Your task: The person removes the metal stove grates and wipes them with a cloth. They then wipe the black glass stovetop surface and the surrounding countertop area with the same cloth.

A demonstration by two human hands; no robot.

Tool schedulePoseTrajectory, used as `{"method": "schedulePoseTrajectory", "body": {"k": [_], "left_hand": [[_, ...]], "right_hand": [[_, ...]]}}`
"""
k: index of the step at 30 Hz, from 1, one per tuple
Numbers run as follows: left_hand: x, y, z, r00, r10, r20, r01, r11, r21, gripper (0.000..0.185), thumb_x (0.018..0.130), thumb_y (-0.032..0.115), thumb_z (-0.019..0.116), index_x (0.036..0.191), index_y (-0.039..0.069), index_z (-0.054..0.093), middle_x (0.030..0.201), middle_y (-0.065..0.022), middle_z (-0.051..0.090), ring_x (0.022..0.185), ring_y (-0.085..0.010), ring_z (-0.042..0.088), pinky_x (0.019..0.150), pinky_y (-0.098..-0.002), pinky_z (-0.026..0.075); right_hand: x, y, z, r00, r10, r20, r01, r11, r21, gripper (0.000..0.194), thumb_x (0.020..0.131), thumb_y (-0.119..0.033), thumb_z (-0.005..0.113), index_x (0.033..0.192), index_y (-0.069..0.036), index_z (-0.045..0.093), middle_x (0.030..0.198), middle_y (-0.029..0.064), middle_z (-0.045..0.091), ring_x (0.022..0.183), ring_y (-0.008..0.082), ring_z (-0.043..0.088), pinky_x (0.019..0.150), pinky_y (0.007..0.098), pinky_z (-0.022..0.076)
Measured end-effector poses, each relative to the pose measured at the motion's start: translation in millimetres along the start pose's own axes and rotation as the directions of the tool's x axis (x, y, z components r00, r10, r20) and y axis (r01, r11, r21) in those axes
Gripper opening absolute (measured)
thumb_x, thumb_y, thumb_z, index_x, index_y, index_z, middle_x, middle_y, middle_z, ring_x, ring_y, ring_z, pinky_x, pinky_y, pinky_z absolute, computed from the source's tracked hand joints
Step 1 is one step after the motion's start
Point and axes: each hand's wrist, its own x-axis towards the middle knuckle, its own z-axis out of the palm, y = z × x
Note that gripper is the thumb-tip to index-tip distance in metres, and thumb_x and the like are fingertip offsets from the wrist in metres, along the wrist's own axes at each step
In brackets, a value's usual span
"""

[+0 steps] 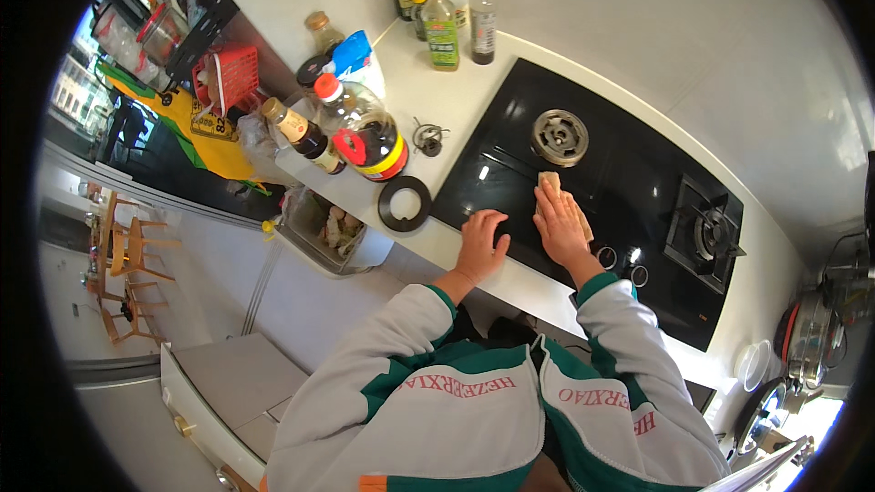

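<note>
My right hand (562, 222) lies flat over a folded beige cloth (549, 181), pressing it on the black glass gas cooktop (506, 130). The cloth sticks out past the fingertips and along the right side of the hand. My left hand (482, 242) hovers at or rests on the cooktop's front left edge, fingers curled apart, holding nothing. Beyond the cloth is a bare round burner (560, 138) without its pan support. The right burner (713, 234) has its square black support on. A black ring (404, 203) and a small metal pan stand (430, 139) lie on the counter left of the cooktop.
Sauce bottles, a large red-capped bottle (372, 140) and a blue-and-white bag (359, 61) stand left on the counter. More bottles (441, 31) stand near the wall. A bin (335, 236) hangs at the counter's front. Pots (810, 338) and a clear bowl (752, 363) are at the right.
</note>
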Motion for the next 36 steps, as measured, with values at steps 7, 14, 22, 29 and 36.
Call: {"method": "schedulePoseTrajectory", "body": {"k": [7, 14, 22, 29, 36], "left_hand": [[-7.7, -7.4, -80.2, 0.999, 0.053, -0.014, -0.053, 0.999, 0.005, 0.045, 0.080, 0.009, 0.069, 0.124, 0.008, 0.057, 0.124, -0.0107, 0.054, 0.114, -0.0320, 0.052, 0.102, -0.0451, 0.034], [-27.9, -54.2, -152.3, 0.994, -0.104, -0.027, 0.107, 0.924, 0.368, 0.056, 0.076, 0.020, 0.076, 0.128, 0.009, 0.056, 0.129, -0.0082, 0.053, 0.122, -0.0302, 0.047, 0.106, -0.0496, 0.027], [-24.2, -98.7, -159.6, 0.993, -0.018, 0.116, -0.025, 0.934, 0.357, 0.045, 0.076, 0.025, 0.077, 0.116, 0.009, 0.062, 0.116, -0.0065, 0.056, 0.116, -0.0275, 0.049, 0.105, -0.0504, 0.027], [-23.7, -106.2, -171.8, 0.980, 0.044, 0.196, -0.101, 0.951, 0.291, 0.035, 0.079, 0.019, 0.072, 0.111, 0.010, 0.063, 0.113, -0.0076, 0.056, 0.114, -0.0290, 0.049, 0.104, -0.0503, 0.026], [-24.9, -108.1, -183.5, 0.950, 0.033, 0.310, -0.132, 0.943, 0.306, 0.036, 0.080, 0.017, 0.070, 0.113, 0.009, 0.057, 0.114, -0.0091, 0.055, 0.116, -0.0299, 0.048, 0.104, -0.0518, 0.026]], "right_hand": [[105.0, -68.5, 46.7, 0.981, -0.193, 0.012, 0.193, 0.981, 0.017, 0.049, 0.102, -0.028, 0.047, 0.148, -0.010, 0.041, 0.159, 0.0099, 0.031, 0.145, 0.0326, 0.031, 0.122, 0.0453, 0.0213], [123.8, -125.3, 65.5, 0.968, -0.213, 0.133, 0.210, 0.977, 0.033, 0.050, 0.101, -0.026, 0.048, 0.148, -0.008, 0.041, 0.157, 0.0114, 0.034, 0.145, 0.0342, 0.031, 0.121, 0.0458, 0.0214], [27.7, -144.3, 57.1, 0.979, -0.072, 0.189, 0.068, 0.997, 0.028, 0.067, 0.098, -0.028, 0.054, 0.154, -0.003, 0.027, 0.163, 0.0199, 0.018, 0.148, 0.0379, 0.025, 0.123, 0.0451, 0.0195], [22.7, -96.8, 36.5, 0.974, 0.203, -0.101, -0.215, 0.968, -0.130, 0.058, 0.099, -0.022, 0.049, 0.153, -0.006, 0.033, 0.163, 0.0220, 0.016, 0.147, 0.0403, 0.024, 0.122, 0.0460, 0.0201], [96.0, -150.5, 82.4, 0.999, -0.005, 0.049, 0.020, 0.949, -0.315, 0.062, 0.101, -0.040, 0.045, 0.152, -0.006, 0.035, 0.160, 0.0176, 0.028, 0.149, 0.0316, 0.023, 0.122, 0.0473, 0.0168]]}}
